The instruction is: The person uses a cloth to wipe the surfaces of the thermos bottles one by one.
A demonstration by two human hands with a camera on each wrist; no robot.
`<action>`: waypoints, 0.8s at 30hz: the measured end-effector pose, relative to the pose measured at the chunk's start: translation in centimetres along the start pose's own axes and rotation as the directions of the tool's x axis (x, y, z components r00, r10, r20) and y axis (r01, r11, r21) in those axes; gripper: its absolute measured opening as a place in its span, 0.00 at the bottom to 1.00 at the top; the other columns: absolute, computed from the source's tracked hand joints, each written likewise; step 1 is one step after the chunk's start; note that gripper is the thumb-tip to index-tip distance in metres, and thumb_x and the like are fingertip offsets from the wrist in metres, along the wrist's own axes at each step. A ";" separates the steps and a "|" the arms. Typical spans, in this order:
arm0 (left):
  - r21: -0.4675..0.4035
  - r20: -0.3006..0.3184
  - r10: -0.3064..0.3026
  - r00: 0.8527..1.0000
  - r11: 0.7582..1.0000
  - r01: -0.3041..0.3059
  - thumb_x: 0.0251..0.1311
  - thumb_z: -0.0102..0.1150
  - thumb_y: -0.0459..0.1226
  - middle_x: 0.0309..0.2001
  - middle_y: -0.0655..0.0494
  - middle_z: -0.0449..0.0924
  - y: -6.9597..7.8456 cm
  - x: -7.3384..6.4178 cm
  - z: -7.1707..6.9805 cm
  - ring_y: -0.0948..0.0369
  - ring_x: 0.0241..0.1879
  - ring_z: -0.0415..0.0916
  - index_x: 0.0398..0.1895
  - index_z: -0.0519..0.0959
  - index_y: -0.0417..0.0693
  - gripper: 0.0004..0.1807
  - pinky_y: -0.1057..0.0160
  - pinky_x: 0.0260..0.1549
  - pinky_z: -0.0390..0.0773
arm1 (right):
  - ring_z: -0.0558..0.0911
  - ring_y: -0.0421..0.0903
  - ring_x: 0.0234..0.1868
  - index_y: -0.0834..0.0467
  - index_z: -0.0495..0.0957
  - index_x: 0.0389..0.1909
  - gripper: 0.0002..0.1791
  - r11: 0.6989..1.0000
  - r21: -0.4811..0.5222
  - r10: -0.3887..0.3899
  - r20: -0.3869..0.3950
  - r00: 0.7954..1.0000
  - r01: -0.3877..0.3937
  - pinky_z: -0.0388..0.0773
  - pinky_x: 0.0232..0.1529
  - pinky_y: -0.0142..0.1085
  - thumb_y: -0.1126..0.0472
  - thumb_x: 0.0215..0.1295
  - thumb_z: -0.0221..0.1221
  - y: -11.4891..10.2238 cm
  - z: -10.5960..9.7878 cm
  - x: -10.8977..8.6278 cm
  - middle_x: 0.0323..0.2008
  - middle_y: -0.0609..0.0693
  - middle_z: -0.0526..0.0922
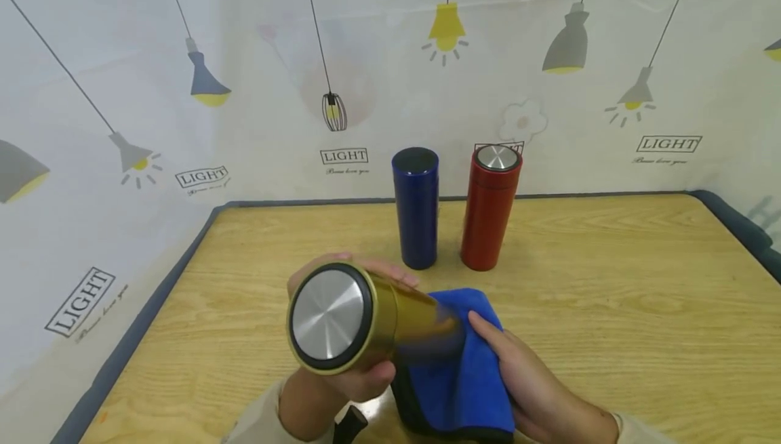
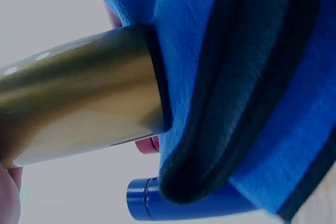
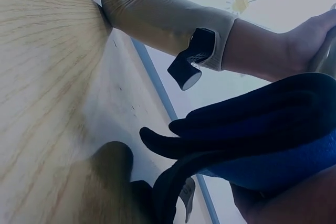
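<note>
My left hand (image 1: pixel 363 381) grips a gold thermos flask (image 1: pixel 383 318) around its lid end. The flask is tilted on its side above the table, its round silver-and-black top toward me. Its lower end looks blurred in the head view. My right hand (image 1: pixel 527 369) holds a blue microfibre cloth (image 1: pixel 478 390) with dark edging, thumb on top and the other fingers mostly hidden beneath. In the left wrist view the cloth (image 2: pixel 178 3) is right at the base of the flask (image 2: pixel 89 98), and its folds hang down in front.
A blue flask (image 1: pixel 417 220) and a red flask (image 1: pixel 491 220) stand upright side by side toward the back of the wooden table (image 1: pixel 641 295). Behind the table's back edge hangs a pale backdrop (image 1: pixel 390 57) printed with lamps.
</note>
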State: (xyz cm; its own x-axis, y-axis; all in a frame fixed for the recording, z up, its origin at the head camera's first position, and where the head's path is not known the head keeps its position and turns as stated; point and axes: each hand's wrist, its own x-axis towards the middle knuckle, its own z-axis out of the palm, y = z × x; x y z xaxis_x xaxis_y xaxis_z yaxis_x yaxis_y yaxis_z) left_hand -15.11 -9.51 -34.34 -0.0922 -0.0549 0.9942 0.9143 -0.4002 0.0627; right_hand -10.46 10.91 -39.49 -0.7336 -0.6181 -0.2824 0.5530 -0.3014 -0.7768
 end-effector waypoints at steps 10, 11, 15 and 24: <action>0.007 -0.096 -0.112 0.989 0.994 0.113 0.59 0.64 0.38 0.42 0.33 0.78 0.6 1.1 1.0 0.46 0.39 0.82 0.56 0.54 0.22 0.36 0.52 0.38 0.86 | 0.82 0.42 0.54 0.52 0.72 0.60 0.28 0.999 -0.030 0.032 -0.017 0.999 -0.032 0.78 0.57 0.39 0.36 0.77 0.43 0.0 0.1 -0.1 0.52 0.46 0.84; 0.009 -0.099 -0.124 0.987 0.992 0.126 0.59 0.63 0.38 0.43 0.33 0.78 0.7 1.0 1.1 0.46 0.40 0.83 0.56 0.55 0.22 0.36 0.53 0.38 0.86 | 0.82 0.43 0.53 0.52 0.73 0.60 0.27 0.999 -0.033 0.031 -0.028 0.999 -0.032 0.78 0.57 0.39 0.36 0.77 0.43 0.0 0.1 -0.1 0.51 0.46 0.84; 0.023 -0.141 -0.159 0.977 0.986 0.164 0.63 0.62 0.40 0.48 0.38 0.79 0.9 1.0 1.2 0.49 0.44 0.84 0.60 0.58 0.28 0.33 0.52 0.44 0.86 | 0.83 0.44 0.52 0.51 0.70 0.60 0.26 0.999 -0.043 0.007 -0.089 0.996 -0.011 0.80 0.55 0.41 0.36 0.76 0.43 -0.1 -0.1 0.1 0.50 0.46 0.84; 0.190 -0.272 -0.273 0.923 0.925 0.330 0.60 0.68 0.47 0.43 0.46 0.82 0.1 1.8 -2.3 0.54 0.39 0.85 0.55 0.65 0.35 0.32 0.56 0.42 0.86 | 0.80 0.43 0.51 0.55 0.61 0.65 0.29 0.976 -0.166 -0.184 -0.280 0.942 0.141 0.79 0.53 0.41 0.38 0.79 0.39 -1.2 -0.4 0.4 0.48 0.45 0.80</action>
State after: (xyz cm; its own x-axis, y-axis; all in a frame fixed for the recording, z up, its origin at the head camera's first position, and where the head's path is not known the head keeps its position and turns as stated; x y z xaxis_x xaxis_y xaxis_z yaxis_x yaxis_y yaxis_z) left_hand -16.12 -11.78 -32.73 -0.4423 -0.1898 0.8765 0.8899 -0.2139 0.4028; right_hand -11.55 11.33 -38.87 -0.9035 -0.3241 -0.2805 0.3704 -0.2611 -0.8914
